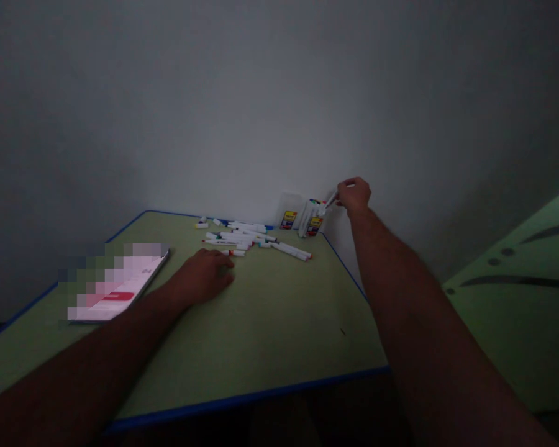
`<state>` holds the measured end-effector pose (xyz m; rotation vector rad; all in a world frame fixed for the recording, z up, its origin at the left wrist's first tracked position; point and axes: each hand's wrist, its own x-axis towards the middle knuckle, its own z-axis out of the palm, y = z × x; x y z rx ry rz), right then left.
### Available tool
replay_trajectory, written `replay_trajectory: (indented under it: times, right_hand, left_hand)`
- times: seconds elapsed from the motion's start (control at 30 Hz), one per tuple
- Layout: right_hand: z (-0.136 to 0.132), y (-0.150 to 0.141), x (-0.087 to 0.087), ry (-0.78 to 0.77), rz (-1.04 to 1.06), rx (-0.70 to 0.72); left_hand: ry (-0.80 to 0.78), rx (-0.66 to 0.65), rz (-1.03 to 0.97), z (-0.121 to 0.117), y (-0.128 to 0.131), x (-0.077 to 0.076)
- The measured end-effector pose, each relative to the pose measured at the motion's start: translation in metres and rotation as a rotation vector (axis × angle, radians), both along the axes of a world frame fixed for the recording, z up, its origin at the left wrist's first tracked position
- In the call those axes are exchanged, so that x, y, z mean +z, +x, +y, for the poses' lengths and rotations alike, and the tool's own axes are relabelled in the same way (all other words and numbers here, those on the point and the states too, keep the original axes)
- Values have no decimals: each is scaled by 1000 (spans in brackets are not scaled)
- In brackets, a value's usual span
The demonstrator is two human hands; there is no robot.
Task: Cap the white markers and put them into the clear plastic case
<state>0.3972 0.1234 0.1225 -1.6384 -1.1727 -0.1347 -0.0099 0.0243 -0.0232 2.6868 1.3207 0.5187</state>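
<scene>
Forearms (405,304) extend, right grip (355,194) pinching a marker (331,199) at a case (304,222), yellow label (315,223) illegible, left grip (204,274) slack.

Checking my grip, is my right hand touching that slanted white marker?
Touching: in the head view, the right hand pinches the slanted white marker at its upper end.

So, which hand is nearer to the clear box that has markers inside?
Right. The right hand is near the top of the clear box, holding a marker; the left hand is farther away, beside the loose markers.
</scene>
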Motion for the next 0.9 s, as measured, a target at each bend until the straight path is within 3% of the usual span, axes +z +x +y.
replay_trajectory:
  times: [0.07, 0.2, 0.5, 0.9]
  right_hand:
    - [1, -4, -5, -60, 27, -79]
    - [1, -9, -13, -185, -6, -99]
    - [5, -11, -15, -436, -344, -154]
    - [7, -19, -12, -516, -549, -120]
  left_hand:
    - [3, -6, 14, 0, 0, 1]
    - [-3, -5, 14, 0, 0, 2]
    - [-29, 11, -23, -3, 1, 2]
    - [-27, 25, -8, 0, 1, 0]
